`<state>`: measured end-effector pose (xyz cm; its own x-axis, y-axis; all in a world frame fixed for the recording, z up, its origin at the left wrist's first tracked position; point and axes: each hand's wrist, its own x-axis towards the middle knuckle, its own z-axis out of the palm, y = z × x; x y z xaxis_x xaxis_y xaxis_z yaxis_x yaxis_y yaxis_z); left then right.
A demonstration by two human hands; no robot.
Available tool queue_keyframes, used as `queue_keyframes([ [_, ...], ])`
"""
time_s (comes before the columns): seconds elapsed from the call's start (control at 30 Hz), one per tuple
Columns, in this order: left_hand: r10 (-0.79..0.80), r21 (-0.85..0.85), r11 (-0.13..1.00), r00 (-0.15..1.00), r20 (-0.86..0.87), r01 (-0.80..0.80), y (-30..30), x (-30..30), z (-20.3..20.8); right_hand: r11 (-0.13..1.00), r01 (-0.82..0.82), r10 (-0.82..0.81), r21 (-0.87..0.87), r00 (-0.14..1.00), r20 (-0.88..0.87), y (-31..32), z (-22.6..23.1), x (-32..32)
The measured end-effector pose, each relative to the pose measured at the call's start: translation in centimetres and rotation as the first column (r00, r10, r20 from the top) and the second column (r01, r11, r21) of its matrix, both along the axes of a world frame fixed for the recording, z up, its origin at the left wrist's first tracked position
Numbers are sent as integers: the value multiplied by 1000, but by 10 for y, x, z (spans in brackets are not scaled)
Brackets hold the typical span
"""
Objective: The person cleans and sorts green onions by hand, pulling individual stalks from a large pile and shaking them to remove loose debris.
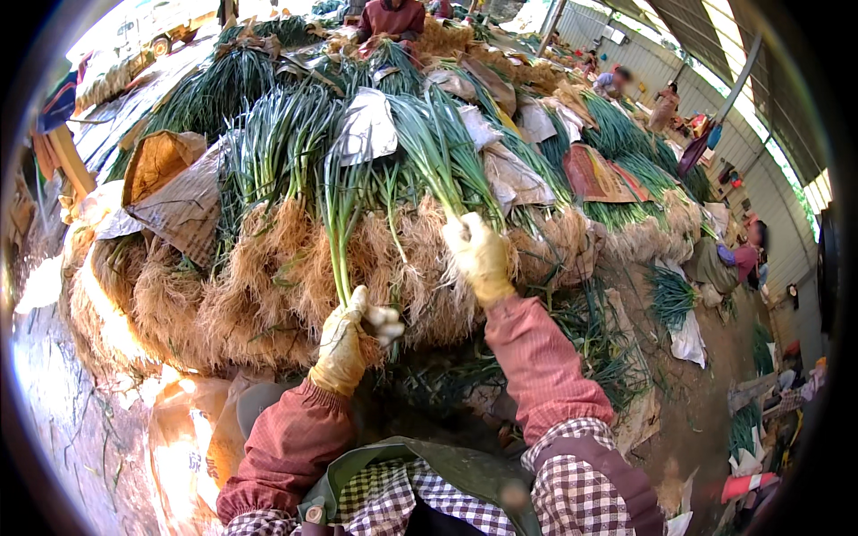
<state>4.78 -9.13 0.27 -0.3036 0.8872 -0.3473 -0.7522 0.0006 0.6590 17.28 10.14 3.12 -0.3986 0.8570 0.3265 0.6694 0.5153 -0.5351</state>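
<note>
Long heap of leafy green onions (214,85), shaggy tan roots (170,304) outward.
I see the yellow-gloved left hand (344,339) curled round slim green-and-white stalks (339,246) at the heap's front; the yellow-gloved right hand (480,255) clasps another leafy bunch (429,147) against the heap.

They wear yellowish gloves (338,355), reddish sleeves (545,357), checked cloth (581,491), perhaps a green apron (456,459).

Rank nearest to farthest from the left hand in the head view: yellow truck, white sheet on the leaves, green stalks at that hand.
1. Green stalks: in the left hand, extending away from it.
2. White sheet: ahead, farther off.
3. Yellow truck: background, upper left.
</note>
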Motion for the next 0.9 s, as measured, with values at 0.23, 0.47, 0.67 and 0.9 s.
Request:
queue_keyframes([
  [0.23, 18, 70, 997, 998, -59, -14, 14, 15, -41, 728, -658, 632, -192, 753, -186, -95, -28, 17],
  [0.47, -79, 48, 996, 997, 25, 78, -3, 28, -11, 576, -516, 215, -634, 844, -492, -71, -16, -18],
  [0.67, 108, 171, 983, 970, -220, -70, -6, 37, -46, 599, -493, -35, -631, 771, -635, -81, -57, -5],
  [0.9, 45, 207, 978, 997, -63, -31, -13, 36, -38, 183, -438, -445, -880, 761, -471, -84, -128, -6],
])
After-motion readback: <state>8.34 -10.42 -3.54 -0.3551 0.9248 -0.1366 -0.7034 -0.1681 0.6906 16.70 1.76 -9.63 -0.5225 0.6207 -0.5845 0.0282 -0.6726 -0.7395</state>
